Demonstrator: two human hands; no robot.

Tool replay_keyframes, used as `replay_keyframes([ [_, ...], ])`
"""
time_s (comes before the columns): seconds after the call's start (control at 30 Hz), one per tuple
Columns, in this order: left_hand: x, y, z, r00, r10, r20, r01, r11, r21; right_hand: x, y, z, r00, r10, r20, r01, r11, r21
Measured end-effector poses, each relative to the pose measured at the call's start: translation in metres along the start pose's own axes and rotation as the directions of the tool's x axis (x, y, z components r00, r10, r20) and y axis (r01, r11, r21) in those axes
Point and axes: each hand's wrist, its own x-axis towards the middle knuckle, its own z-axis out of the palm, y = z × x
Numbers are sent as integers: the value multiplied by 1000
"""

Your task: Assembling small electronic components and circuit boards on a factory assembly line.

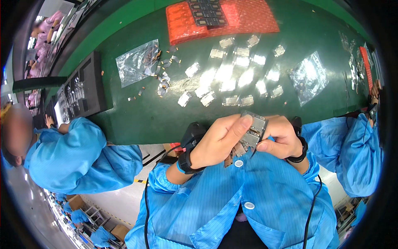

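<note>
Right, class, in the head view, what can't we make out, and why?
All in the head view:
Undersides of the held boards: turned away from the camera.
Most of the left hand's fingers: hidden behind its thumb side and the boards.
Surface detail on many silvery pieces: washed out by glare.
Dark boards: cut off by the upper edge.
Small loose parts: too small.

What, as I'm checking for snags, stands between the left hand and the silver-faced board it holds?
Nothing visible does: the left hand's thumb lies directly on the silver-faced board. The right hand is close at the board's right side. Fingers underneath are hidden, so contact there can't be told.
</note>
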Motion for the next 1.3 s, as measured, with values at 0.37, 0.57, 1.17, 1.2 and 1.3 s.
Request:
replay_keyframes([
  [0.37,-6,-15,16,972,119,-202,-117,993,25,-7,4,6,980,48,-192,-30,995,96],
  [0.57,-6,-15,17,984,97,-147,-100,995,-16,-11,2,7,987,58,-151,-44,994,96],
  [1.17,-13,-15,19,999,-24,-38,18,990,-143,-17,-5,11,961,164,-221,-103,959,263],
  [1.2,-13,-17,18,999,-22,-33,18,990,-138,-18,-7,9,974,111,-195,-76,981,180],
  [1.3,-14,-18,18,999,-38,15,40,991,-127,-22,-9,6,985,40,-166,-28,997,73],
])
